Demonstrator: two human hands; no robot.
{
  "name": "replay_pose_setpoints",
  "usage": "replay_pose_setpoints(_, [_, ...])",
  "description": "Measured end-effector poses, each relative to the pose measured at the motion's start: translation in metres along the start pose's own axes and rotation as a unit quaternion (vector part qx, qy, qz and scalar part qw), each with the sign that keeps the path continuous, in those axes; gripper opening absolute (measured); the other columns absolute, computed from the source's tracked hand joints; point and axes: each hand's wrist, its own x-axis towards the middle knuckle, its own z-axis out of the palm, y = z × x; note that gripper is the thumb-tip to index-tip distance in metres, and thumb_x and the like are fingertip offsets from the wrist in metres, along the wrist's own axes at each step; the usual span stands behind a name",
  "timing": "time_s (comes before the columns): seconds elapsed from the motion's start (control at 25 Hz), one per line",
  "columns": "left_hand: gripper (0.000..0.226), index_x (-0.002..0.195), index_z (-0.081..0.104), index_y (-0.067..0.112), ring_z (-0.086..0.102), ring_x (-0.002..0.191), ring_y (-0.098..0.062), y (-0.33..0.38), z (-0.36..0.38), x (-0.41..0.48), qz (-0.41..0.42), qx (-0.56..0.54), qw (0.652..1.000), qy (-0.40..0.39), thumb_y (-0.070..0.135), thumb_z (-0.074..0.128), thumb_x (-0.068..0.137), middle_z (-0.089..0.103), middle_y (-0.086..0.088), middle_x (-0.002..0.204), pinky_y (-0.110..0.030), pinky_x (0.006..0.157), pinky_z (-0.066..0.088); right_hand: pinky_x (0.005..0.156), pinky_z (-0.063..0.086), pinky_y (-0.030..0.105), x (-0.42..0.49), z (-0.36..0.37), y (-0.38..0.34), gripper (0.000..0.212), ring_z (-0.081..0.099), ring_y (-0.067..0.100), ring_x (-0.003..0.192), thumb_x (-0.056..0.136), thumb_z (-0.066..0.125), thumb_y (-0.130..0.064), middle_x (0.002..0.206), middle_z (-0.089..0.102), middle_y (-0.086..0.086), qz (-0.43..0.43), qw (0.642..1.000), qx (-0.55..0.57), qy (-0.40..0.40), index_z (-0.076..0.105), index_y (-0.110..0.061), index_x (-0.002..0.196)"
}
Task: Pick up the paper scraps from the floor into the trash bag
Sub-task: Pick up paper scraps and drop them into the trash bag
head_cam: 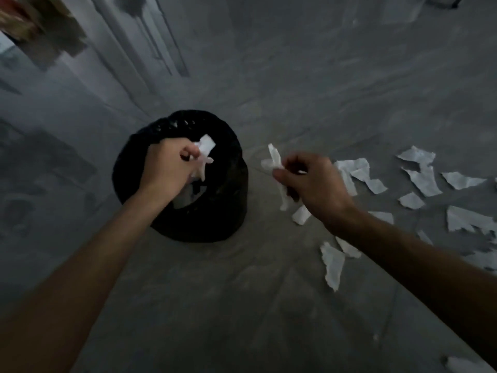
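— While your two bare forearms reach out from the bottom edge, what lies closest to you on the floor?

— Nearest you, on the grey concrete floor [215,305], a long torn strip of white paper [333,265] lies just inside your right forearm, with a smaller piece touching the arm's edge beside it. Another pale scrap shows at the bottom right corner.

— And my right hand?

— Your right hand [314,184] hovers above the floor, just right of the bag. Its fingers are curled shut around a crumpled bunch of white paper scraps [275,168]; one end sticks up past your thumb and another hangs below the palm.

— My left?

— Your left hand [166,170] is over the mouth of the round black plastic trash bag [231,200]. Its fingers pinch a small wad of white torn paper [205,154], held above the opening, with pale paper visible inside the bag beneath it.

— What remains out there?

— To your right, beyond the right hand, a scatter of ragged white paper pieces [425,179] lies flat on the floor, well apart from the bag. Farther off, past the bag, pale wall panels or door frames [129,49] rise at the upper left; that part is dim and blurred.
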Motion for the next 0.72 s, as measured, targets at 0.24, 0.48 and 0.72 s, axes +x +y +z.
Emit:
replay_pose_setpoints(0.24, [0.028,0.104,0.067,0.015,0.063,0.078,-0.017,-0.045,-0.002,0.013,-0.109,0.066,0.981,-0.147,0.002,0.063,0.08,0.068,-0.007,0.102,-0.023,0.065,0.047,0.059,0.057,0.029,0.058,0.066,-0.055,0.013,0.065,0.019,0.059,0.083,0.068,-0.015,0.07,0.066,0.01,-0.029,0.997,0.03,-0.064,0.065,-0.003,0.088])
replay_pose_setpoints(0.48, [0.039,0.115,0.06,0.021,0.062,0.095,-0.017,-0.012,-0.008,0.002,-0.046,-0.021,0.998,0.049,0.005,0.056,0.08,0.062,-0.004,0.115,-0.025,0.079,0.048,0.069,0.061,0.03,0.073,0.065,-0.048,0.04,0.07,0.023,0.072,0.085,0.06,0.003,0.095,0.067,0.02,0.055,0.987,0.056,-0.141,0.054,-0.002,0.124])
replay_pose_setpoints(0.72, [0.034,0.108,0.059,0.012,0.056,0.103,-0.016,0.065,0.032,-0.03,0.161,-0.05,0.985,0.035,-0.001,0.06,0.076,0.052,-0.007,0.12,-0.026,0.087,0.047,0.067,0.05,0.018,0.019,-0.037,0.073,0.021,0.064,0.004,0.076,0.081,0.068,-0.023,0.092,0.068,-0.003,0.026,0.935,-0.327,-0.137,0.065,-0.021,0.103])
